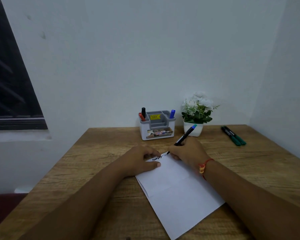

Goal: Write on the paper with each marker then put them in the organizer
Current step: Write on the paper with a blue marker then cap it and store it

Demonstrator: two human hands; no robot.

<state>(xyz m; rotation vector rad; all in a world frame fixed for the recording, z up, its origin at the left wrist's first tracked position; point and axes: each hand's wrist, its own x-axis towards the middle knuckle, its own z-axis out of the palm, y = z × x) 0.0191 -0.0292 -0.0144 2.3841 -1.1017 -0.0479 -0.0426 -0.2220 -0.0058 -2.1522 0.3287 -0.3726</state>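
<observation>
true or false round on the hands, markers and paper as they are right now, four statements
The right hand holds a teal-capped black marker against the white paper sheet. True.
The left hand is lifted off the paper. False: it rests on the sheet's top left corner.
The grey-and-white plastic organizer is empty. False: a red marker, a black-capped marker and a blue marker stand in it.
Two green markers lie on the wooden table, right of the white-flowered potted plant. True.

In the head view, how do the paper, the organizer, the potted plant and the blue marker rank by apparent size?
1. paper, largest, also nearest the camera.
2. potted plant and organizer: nearly alike, so unranked.
3. blue marker, smallest; partly hidden inside the organizer.
</observation>
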